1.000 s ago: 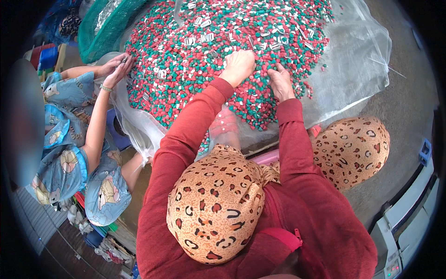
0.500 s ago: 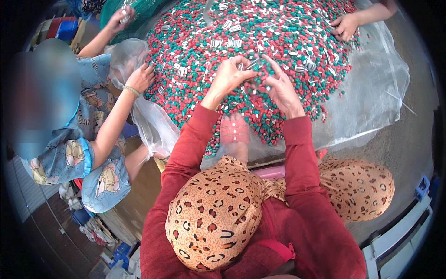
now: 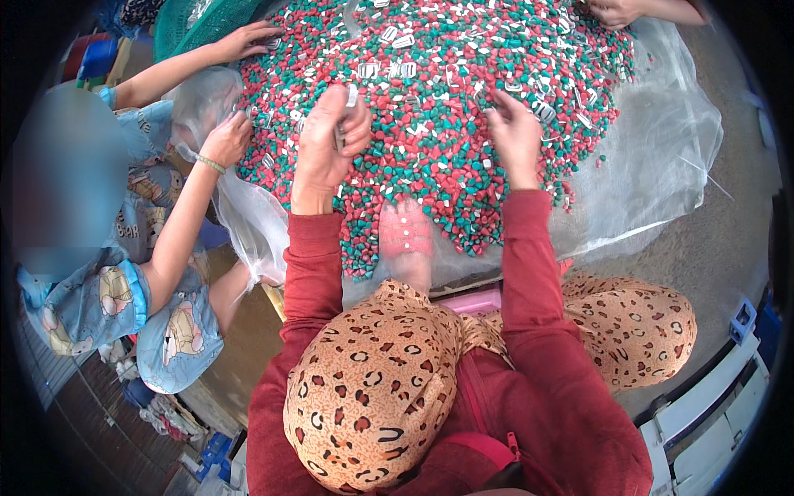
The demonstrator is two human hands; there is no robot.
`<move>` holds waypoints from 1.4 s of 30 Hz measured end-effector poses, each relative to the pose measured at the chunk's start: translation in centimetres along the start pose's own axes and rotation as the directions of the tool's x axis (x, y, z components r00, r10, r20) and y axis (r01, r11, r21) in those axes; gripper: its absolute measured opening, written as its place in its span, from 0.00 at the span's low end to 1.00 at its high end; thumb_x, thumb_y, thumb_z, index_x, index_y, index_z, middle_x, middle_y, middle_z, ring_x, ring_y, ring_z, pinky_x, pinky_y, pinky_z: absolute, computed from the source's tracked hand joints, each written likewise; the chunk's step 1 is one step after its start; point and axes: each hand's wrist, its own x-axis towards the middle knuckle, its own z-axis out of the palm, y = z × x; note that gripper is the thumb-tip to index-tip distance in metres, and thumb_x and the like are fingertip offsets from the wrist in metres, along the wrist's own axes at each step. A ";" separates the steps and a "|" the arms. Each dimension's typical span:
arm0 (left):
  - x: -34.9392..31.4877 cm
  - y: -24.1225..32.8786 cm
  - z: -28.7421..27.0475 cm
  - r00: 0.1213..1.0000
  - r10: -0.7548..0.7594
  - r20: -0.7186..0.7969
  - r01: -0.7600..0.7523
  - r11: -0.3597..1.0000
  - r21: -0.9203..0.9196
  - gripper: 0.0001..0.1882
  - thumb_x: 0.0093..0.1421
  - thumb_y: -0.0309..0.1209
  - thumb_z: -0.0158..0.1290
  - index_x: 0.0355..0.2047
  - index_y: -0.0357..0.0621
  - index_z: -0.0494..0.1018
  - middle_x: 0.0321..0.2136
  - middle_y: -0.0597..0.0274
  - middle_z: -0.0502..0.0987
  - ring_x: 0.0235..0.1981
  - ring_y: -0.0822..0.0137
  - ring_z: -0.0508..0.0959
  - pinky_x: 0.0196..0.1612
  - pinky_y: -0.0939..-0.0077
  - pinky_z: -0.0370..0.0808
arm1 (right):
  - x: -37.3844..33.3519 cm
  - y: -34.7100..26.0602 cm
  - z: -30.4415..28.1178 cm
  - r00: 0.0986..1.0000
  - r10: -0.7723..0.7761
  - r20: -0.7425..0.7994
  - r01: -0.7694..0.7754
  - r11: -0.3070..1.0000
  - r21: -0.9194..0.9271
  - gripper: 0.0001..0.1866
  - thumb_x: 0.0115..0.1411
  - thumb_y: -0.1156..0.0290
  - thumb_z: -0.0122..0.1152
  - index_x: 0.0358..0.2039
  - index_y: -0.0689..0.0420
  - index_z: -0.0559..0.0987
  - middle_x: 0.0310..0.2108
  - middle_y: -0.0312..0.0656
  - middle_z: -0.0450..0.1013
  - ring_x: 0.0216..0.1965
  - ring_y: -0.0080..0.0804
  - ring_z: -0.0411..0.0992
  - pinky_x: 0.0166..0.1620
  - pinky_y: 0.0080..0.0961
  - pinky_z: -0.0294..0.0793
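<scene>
A wide heap of small red, green and white pieces (image 3: 447,157) is spread before me, with pale slotted buckles (image 3: 403,70) scattered through it. My left hand (image 3: 329,140) is raised over the heap's left part, fingers curled around pale metal buckles; one buckle (image 3: 352,95) pokes out by the index finger, and the palm is mostly hidden. Farther right, my right hand (image 3: 517,136) reaches down to the heap with thumb and forefinger apart. A greyish piece lies beside its fingertips, and the other fingers are partly hidden.
A co-worker at the left has one hand (image 3: 227,140) at the heap's edge and the other (image 3: 248,41) over it. Another person's hand (image 3: 616,12) is at the far right. Translucent sheeting (image 3: 653,157) lies under the heap; a green mesh basket (image 3: 194,29) stands far left. My foot (image 3: 405,231) touches the near edge.
My hands, close together over the middle before, have parted: the left moved left and closed around buckles, the right moved slightly right. The co-worker's far hand lowered to the heap.
</scene>
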 end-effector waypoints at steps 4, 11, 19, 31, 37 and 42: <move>-0.8 0.8 -0.8 0.965 0.127 0.229 -0.017 0.903 -0.430 0.14 0.62 0.33 0.42 0.22 0.42 0.57 0.25 0.63 0.56 0.24 0.74 0.60 0.14 0.88 0.60 | -0.6 -1.5 3.0 0.988 -0.140 0.064 0.153 0.942 -0.298 0.21 0.46 0.73 0.64 0.43 0.61 0.74 0.40 0.50 0.73 0.43 0.45 0.70 0.47 0.36 0.68; -1.6 -0.9 -2.1 0.999 -0.007 -0.035 -0.013 0.842 -0.540 0.09 0.58 0.29 0.45 0.37 0.39 0.66 0.36 0.52 0.70 0.28 0.68 0.68 0.15 0.88 0.67 | -2.4 -1.6 2.8 0.949 -0.068 0.307 0.154 0.952 -0.264 0.18 0.48 0.74 0.58 0.42 0.61 0.76 0.36 0.52 0.73 0.40 0.48 0.71 0.45 0.39 0.70; -1.6 -5.3 -2.2 0.967 -0.209 -0.143 0.209 0.978 -0.016 0.10 0.55 0.25 0.53 0.38 0.41 0.67 0.17 0.71 0.61 0.16 0.83 0.62 0.11 0.92 0.50 | -3.9 -3.4 2.7 0.921 0.085 0.380 -0.157 0.974 0.163 0.13 0.48 0.76 0.56 0.37 0.58 0.78 0.35 0.47 0.73 0.38 0.41 0.73 0.42 0.34 0.71; 5.8 -4.4 -4.0 0.998 -0.056 0.015 -0.037 -0.424 0.905 0.17 0.55 0.43 0.52 0.37 0.45 0.74 0.28 0.50 0.77 0.34 0.53 0.77 0.38 0.61 0.72 | -0.6 0.2 -3.5 0.944 0.311 0.107 -0.328 0.910 0.254 0.14 0.50 0.77 0.62 0.40 0.60 0.77 0.25 0.41 0.77 0.24 0.20 0.74 0.28 0.17 0.71; 2.3 -0.8 -4.6 0.990 -0.016 -0.142 0.137 -0.162 0.977 0.17 0.54 0.42 0.53 0.34 0.39 0.76 0.21 0.52 0.77 0.29 0.54 0.78 0.35 0.62 0.71 | 0.4 2.1 -5.8 0.930 0.362 0.056 -0.336 0.781 0.526 0.15 0.60 0.64 0.54 0.37 0.64 0.77 0.23 0.40 0.75 0.22 0.23 0.73 0.26 0.17 0.72; 1.6 0.1 -3.4 0.929 0.324 -0.176 0.259 -0.232 0.938 0.18 0.58 0.40 0.49 0.44 0.42 0.73 0.24 0.49 0.77 0.30 0.56 0.79 0.35 0.63 0.73 | 0.0 -1.3 -3.9 0.862 0.375 0.341 -0.480 0.391 0.785 0.27 0.66 0.53 0.34 0.52 0.65 0.63 0.43 0.52 0.68 0.41 0.39 0.71 0.39 0.32 0.75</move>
